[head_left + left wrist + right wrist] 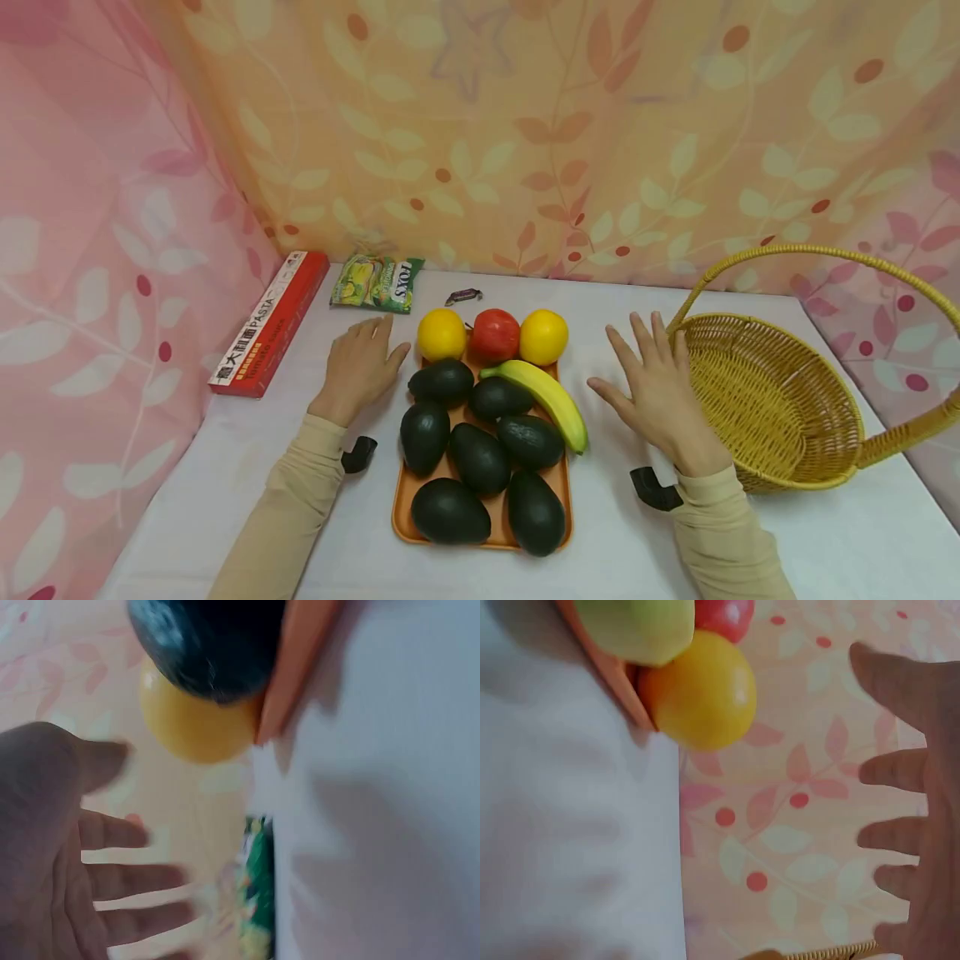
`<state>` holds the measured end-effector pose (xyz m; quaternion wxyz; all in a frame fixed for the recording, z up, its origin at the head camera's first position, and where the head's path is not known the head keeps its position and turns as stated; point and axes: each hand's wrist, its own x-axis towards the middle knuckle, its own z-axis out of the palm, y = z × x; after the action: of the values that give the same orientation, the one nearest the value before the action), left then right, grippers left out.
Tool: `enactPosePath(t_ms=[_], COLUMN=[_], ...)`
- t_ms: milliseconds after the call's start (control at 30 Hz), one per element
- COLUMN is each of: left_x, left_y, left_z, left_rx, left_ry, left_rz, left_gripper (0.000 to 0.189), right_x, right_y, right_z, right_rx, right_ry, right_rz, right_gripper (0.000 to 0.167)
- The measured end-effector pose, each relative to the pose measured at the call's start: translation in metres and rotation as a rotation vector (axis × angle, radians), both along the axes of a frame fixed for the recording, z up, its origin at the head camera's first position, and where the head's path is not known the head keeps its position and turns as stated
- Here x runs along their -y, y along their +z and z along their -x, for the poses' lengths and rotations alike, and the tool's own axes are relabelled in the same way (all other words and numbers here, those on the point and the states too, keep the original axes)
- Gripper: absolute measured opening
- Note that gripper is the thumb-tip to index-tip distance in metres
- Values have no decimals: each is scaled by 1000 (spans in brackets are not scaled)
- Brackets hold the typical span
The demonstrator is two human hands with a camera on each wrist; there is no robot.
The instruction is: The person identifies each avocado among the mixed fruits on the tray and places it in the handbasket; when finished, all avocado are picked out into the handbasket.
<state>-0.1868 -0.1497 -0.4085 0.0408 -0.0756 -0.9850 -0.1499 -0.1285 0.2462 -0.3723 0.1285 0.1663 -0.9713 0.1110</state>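
Over the table left of the orange tray is my left hand, fingers extended and holding nothing. My right hand spreads its fingers between the tray and the wicker basket, also holding nothing. Several dark avocados fill the tray. A banana lies along its right side. At the far end sit a red apple and two yellow round fruits, one on the left and one on the right. The left wrist view shows the thumb and fingers apart from the yellow fruit.
On the left lies a red pasta box. A green snack packet and a small wrapped candy lie near the back edge. The basket's tall handle arches up at right. Patterned curtains stand behind the white table.
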Motion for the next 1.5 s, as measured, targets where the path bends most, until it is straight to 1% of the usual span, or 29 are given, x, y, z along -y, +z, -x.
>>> enactPosePath(t_ms=[100, 167, 200, 300, 367, 433, 500, 600, 700, 833, 933, 1067, 1167, 1333, 1400, 1500], left_x=[0, 1, 1, 2, 1, 1, 1, 1, 1, 1, 1, 0, 0, -1, -1, 0], left_y=[-5, -9, -11, -18, -22, -24, -25, -27, -29, -30, -31, -31, -31, -31, -31, -32], left_z=[3, 5, 6, 8, 9, 10, 11, 12, 13, 12, 12, 12, 12, 11, 12, 12], left_rx=[88, 160, 200, 325, 400, 450, 477, 488, 473, 446, 446, 455, 454, 454, 459, 464], left_ry=[-27, -46, -61, -80, -94, -99, -108, -113, -124, -133, -133, -137, -134, -129, -126, -124], left_rz=[-181, -294, -344, -482, -554, -593, -603, -599, -593, -586, -594, -607, -611, -614, -613, -612], left_gripper=[44, 35, 32, 27, 25, 25, 25, 27, 26, 25, 25, 26, 26, 26, 25, 25], right_x=[11, 20, 25, 38, 45, 51, 56, 62, 65, 67, 69, 70, 71, 72, 72, 70], right_y=[0, 0, 0, 0, 0, 1, 0, -4, -9, -16, -18, -19, -21, -23, -21, -16], right_z=[-2, -4, -6, -13, -19, -24, -27, -29, -28, -27, -28, -30, -29, -29, -29, -30], right_rx=[-103, -161, -174, -158, -124, -80, -37, 16, 46, 82, 126, 179, 182, 157, 150, 141], right_ry=[122, 217, 260, 354, 384, 397, 394, 391, 394, 418, 432, 429, 422, 422, 424, 416], right_rz=[60, 99, 110, 121, 105, 79, 45, 5, -27, -49, -80, -128, -141, -143, -136, -96], right_gripper=[59, 52, 50, 48, 48, 49, 49, 49, 47, 47, 51, 61, 65, 64, 63, 63])
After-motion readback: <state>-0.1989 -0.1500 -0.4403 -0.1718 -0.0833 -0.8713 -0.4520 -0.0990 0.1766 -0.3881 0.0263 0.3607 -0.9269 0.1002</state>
